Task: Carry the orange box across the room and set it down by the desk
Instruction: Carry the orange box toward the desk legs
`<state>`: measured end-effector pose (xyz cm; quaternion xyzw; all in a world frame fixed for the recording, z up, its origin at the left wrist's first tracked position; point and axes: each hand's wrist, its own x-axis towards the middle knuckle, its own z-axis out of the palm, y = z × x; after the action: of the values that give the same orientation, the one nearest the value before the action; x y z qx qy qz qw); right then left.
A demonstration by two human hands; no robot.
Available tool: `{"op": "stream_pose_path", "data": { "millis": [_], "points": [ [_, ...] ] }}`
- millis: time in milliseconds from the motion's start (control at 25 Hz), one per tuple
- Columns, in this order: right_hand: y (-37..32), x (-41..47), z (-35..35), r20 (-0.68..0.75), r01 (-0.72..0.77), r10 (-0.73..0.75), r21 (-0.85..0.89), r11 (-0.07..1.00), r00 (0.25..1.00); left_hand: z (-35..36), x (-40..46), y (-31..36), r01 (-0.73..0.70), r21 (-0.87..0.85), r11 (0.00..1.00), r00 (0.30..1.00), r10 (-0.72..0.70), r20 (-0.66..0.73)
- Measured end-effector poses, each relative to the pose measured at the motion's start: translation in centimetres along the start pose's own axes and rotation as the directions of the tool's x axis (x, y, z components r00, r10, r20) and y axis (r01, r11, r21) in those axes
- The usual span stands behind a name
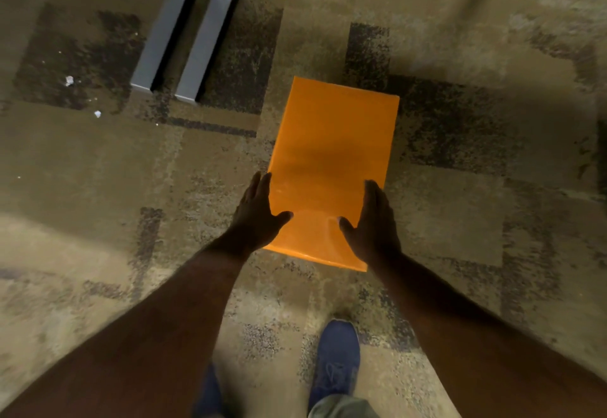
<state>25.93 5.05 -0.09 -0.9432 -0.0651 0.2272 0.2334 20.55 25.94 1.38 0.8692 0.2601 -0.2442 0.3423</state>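
Near the centre of the patterned carpet (460, 220), I see the orange box (331, 155), its broad top face turned up to the camera. My left hand (254, 212) presses flat against the box's left side, fingers extended and thumb laid over the top face. My right hand (374, 220) mirrors it on the right side, thumb likewise on top, so both hands clamp the box between the palms. I cannot tell whether the box rests on the carpet or hangs above it. Beyond the box's far left corner stand two grey metal legs (184, 46). A blue shoe (335, 362) stands near the carpet's near edge.
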Motion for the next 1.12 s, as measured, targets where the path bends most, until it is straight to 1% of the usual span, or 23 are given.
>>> {"op": "stream_pose_path", "data": {
  "millis": [120, 240, 320, 400, 480, 520, 600, 680, 720, 800, 920, 1040, 1120],
  "points": [
    [-0.4, 1.3, 0.2, -0.02, 0.007, -0.007, 0.022, 1.0, 1.0, -1.1, 0.8, -0.9, -0.028, -0.013, 1.0, 0.999, 0.028, -0.027],
    [0.2, 3.5, 1.2, -0.11, -0.015, 0.02, 0.047, 0.999, 0.994, -0.9, 3.3, -2.5, -0.039, -0.022, 0.999, 0.998, 0.038, -0.042],
    [1.1, 4.9, 2.5, -0.155, -0.031, 0.042, 0.07, 0.997, 0.987, -0.4, 5.0, -3.9, -0.038, -0.059, 0.998, 0.998, 0.035, -0.06],
    [2.6, 5.5, 3.6, -0.194, -0.073, 0.094, 0.112, 0.991, 0.976, 0.2, 6.5, -5.0, -0.038, -0.096, 0.995, 0.998, 0.033, -0.056],
    [3.9, 5.9, 4.3, -0.232, -0.112, 0.153, 0.181, 0.977, 0.961, 0.7, 7.7, -5.9, -0.028, -0.127, 0.991, 0.999, 0.025, -0.03],
    [4.3, 5.9, 4.5, -0.252, -0.128, 0.184, 0.223, 0.966, 0.95, 1.0, 8.4, -6.3, -0.017, -0.171, 0.985, 1.0, 0.016, -0.004],
    [5.1, 6.0, 4.8, -0.253, -0.202, 0.277, 0.286, 0.937, 0.927, 1.4, 9.3, -6.7, 0.009, -0.296, 0.955, 0.998, 0.011, 0.066],
    [5.4, 5.8, 5.5, -0.228, -0.305, 0.388, 0.326, 0.895, 0.893, 1.9, 9.9, -7.0, 0.0, -0.404, 0.915, 0.99, 0.056, 0.128],
    [5.4, 5.7, 5.9, -0.225, -0.327, 0.416, 0.345, 0.88, 0.881, 2.2, 10.1, -7.0, -0.005, -0.445, 0.896, 0.986, 0.08, 0.15],
    [5.1, 5.6, 6.8, -0.233, -0.346, 0.456, 0.393, 0.852, 0.859, 2.8, 10.3, -7.3, 0.014, -0.485, 0.875, 0.984, 0.075, 0.164],
    [4.8, 5.3, 6.9, -0.247, -0.349, 0.502, 0.472, 0.81, 0.829, 3.2, 10.3, -7.4, 0.047, -0.516, 0.855, 0.99, 0.027, 0.135],
    [4.4, 5.3, 6.9, -0.233, -0.331, 0.498, 0.51, 0.794, 0.835, 2.5, 10.5, -7.4, 0.058, -0.568, 0.821, 0.991, 0.021, 0.13],
    [3.0, 6.1, 7.2, -0.225, -0.295, 0.479, 0.549, 0.782, 0.849, 0.9, 11.4, -7.7, 0.051, -0.598, 0.8, 0.995, 0.013, 0.101]
  ]
}}
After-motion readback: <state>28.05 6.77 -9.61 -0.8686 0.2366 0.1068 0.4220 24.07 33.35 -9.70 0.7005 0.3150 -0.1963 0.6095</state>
